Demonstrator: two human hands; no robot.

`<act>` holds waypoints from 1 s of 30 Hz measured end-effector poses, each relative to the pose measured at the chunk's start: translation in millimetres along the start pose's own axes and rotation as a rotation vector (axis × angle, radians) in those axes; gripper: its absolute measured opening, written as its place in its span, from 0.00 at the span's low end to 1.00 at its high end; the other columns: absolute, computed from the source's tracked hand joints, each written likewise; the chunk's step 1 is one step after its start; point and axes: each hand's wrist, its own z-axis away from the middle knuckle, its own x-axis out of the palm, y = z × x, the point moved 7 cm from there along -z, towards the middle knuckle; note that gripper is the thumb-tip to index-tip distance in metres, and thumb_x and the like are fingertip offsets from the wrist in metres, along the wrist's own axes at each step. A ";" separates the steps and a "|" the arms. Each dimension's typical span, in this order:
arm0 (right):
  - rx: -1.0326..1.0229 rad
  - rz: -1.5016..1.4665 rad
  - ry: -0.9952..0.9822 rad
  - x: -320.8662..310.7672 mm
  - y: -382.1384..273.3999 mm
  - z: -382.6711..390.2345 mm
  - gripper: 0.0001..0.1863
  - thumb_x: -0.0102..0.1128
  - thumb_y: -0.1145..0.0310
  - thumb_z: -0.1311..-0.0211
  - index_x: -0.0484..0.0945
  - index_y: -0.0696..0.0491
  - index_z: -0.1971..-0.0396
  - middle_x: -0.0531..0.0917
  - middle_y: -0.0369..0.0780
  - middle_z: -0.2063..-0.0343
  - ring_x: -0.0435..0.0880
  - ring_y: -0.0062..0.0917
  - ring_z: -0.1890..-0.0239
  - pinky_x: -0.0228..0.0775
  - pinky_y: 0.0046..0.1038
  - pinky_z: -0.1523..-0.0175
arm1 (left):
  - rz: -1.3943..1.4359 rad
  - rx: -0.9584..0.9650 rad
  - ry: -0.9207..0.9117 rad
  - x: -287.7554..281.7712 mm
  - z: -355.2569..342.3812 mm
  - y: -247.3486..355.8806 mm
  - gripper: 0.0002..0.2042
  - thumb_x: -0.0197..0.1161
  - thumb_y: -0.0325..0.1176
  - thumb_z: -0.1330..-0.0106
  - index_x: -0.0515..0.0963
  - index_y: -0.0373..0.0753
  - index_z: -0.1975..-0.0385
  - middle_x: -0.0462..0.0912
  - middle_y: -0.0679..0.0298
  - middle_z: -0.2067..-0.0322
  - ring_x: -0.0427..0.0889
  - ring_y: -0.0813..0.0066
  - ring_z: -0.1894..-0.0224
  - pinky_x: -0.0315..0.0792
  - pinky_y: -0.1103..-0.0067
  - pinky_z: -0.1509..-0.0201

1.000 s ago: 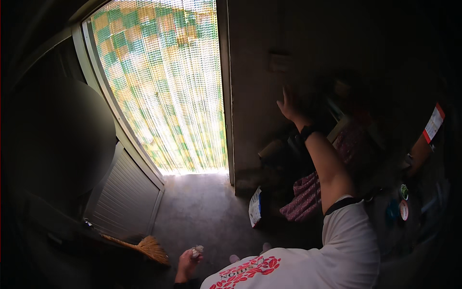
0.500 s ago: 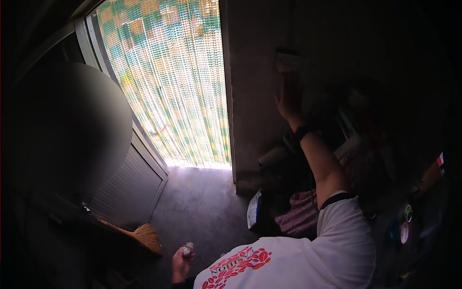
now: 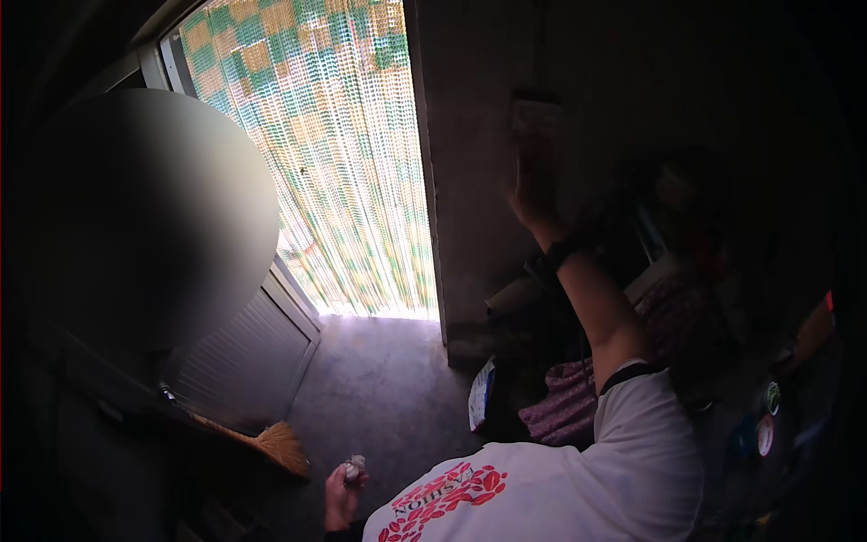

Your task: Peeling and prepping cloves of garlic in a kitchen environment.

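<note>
My left hand point(image 3: 341, 496), low in the picture beside my white T-shirt point(image 3: 542, 488), is closed around pale garlic bulbs point(image 3: 353, 469). How many bulbs there are is hard to make out. My right arm stretches up and forward, with a dark band at the wrist. The right hand point(image 3: 535, 194) is raised against the dark wall, just below a small box-shaped wall fitting point(image 3: 535, 113). Its fingers look stretched out toward the fitting, though they lie in deep shadow. Whether the fingertips touch it cannot be seen.
A bright green, yellow and white bead curtain point(image 3: 334, 172) hangs in the doorway. A straw broom point(image 3: 282, 449) leans by the ribbed grey door panel point(image 3: 239, 357). Purple patterned cloth point(image 3: 560, 406) and a white packet point(image 3: 481, 395) lie right. A blurred grey disc covers the left.
The view has shifted slightly, so the doorway and broom sit a little differently. My right hand is marginally further left in the picture, still at the wall fitting. The left hand keeps the garlic.
</note>
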 end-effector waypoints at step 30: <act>0.104 0.258 -0.193 -18.1 10.0 -4.1 0.37 0.58 0.69 0.51 0.52 0.53 0.40 0.51 0.48 0.38 0.46 0.42 0.34 0.41 0.49 0.35 | 0.000 -0.014 -0.169 7.5 -12.6 20.5 0.12 0.45 0.36 0.33 0.70 0.33 0.60 0.78 0.57 0.69 0.79 0.67 0.69 0.75 0.73 0.63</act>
